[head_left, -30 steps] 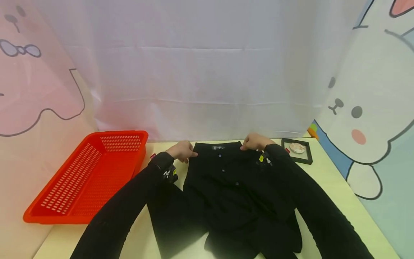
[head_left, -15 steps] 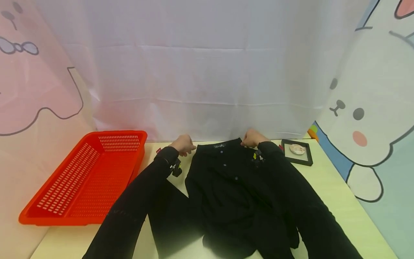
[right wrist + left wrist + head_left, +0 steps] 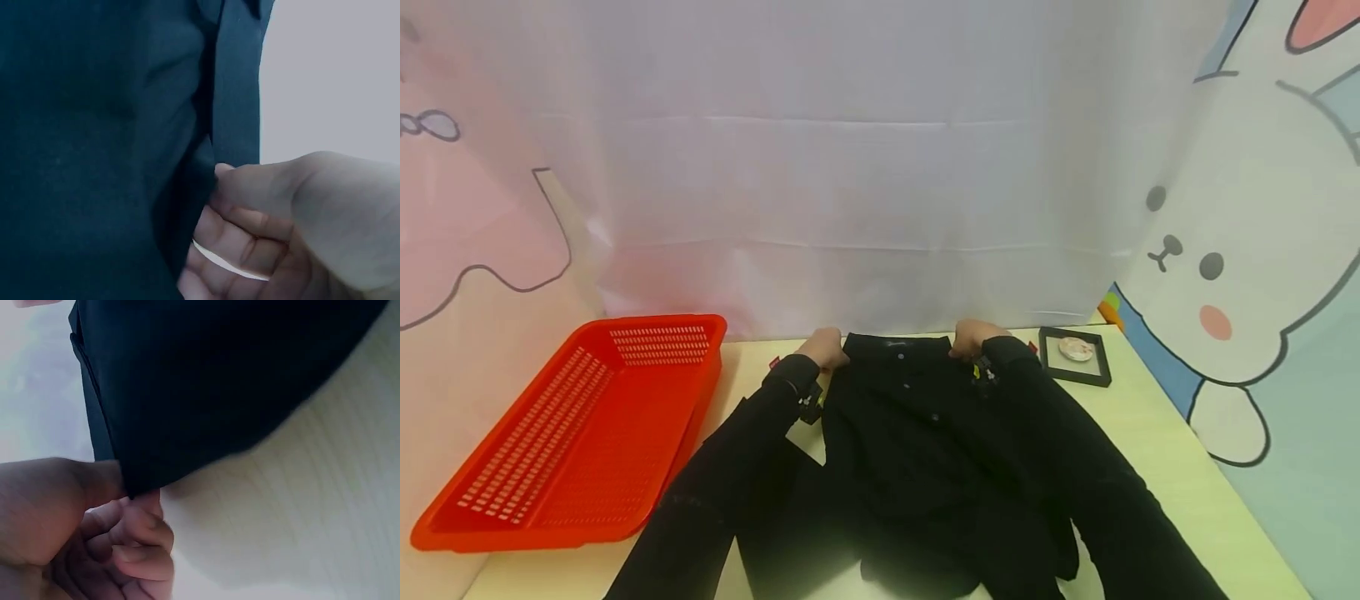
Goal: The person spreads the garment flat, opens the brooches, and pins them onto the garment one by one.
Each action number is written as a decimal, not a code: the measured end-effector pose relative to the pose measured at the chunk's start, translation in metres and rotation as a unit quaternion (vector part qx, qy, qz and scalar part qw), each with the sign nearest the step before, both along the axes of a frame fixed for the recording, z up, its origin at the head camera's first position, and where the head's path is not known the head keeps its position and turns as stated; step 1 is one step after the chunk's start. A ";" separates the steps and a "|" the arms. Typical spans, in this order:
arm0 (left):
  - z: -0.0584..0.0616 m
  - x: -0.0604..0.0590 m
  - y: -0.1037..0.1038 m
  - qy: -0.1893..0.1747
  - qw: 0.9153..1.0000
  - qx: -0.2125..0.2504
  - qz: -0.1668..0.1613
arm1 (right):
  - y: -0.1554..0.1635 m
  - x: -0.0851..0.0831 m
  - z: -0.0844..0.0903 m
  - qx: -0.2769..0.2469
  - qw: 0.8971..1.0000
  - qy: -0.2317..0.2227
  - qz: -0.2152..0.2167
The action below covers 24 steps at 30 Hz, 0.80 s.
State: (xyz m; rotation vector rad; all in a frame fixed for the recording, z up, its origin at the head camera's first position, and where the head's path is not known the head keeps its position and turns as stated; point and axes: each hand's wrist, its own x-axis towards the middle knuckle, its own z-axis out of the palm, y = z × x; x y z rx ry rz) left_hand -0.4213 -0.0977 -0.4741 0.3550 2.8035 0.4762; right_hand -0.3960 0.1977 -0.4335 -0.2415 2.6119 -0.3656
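Note:
A black buttoned garment [image 3: 895,467] lies spread on the table, its straight banded top edge [image 3: 898,344] toward the back wall. Small buttons run down from the band. My left hand [image 3: 824,348] grips the left end of that edge; in the left wrist view, thumb and fingers pinch a corner of the dark cloth [image 3: 206,387]. At the right end, my right hand [image 3: 973,337] holds the edge; the right wrist view shows its thumb pressing the folded band [image 3: 237,100] against the fingers. Both forearms, in black sleeves, overlap the garment's sides.
A red perforated plastic basket [image 3: 602,442] stands at the left of the pale table [image 3: 1165,450]. Near the back right lies a black-framed tray [image 3: 1086,379] with a small round pale item [image 3: 1076,349] in it. A white curtain [image 3: 820,183] closes off the back.
The garment's top edge slants up toward the right hand half a second ago and lies level now. Both hands keep hold of it. The head view has turned slightly.

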 end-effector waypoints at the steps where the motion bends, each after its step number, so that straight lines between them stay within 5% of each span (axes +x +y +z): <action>1: -0.001 -0.001 -0.002 0.016 1.000 0.005 0.000 | 0.000 -0.001 0.000 -0.008 1.000 -0.003 0.001; 6: 0.008 0.004 -0.012 0.019 0.999 0.029 -0.004 | 0.005 0.004 0.012 -0.063 0.998 -0.028 0.002; 10: 0.031 0.029 -0.006 -0.001 0.999 0.025 -0.031 | 0.007 0.031 0.026 -0.092 0.995 0.029 0.023; 15: 0.046 0.075 -0.002 0.040 0.994 0.010 -0.097 | 0.000 0.089 0.031 -0.121 0.984 0.126 0.041; 20: 0.050 0.130 -0.005 0.042 0.990 0.050 -0.121 | -0.006 0.150 0.038 -0.156 0.978 0.129 0.052; 24: 0.046 0.169 -0.011 0.065 0.989 0.049 -0.122 | -0.008 0.183 0.038 -0.173 0.975 0.128 0.057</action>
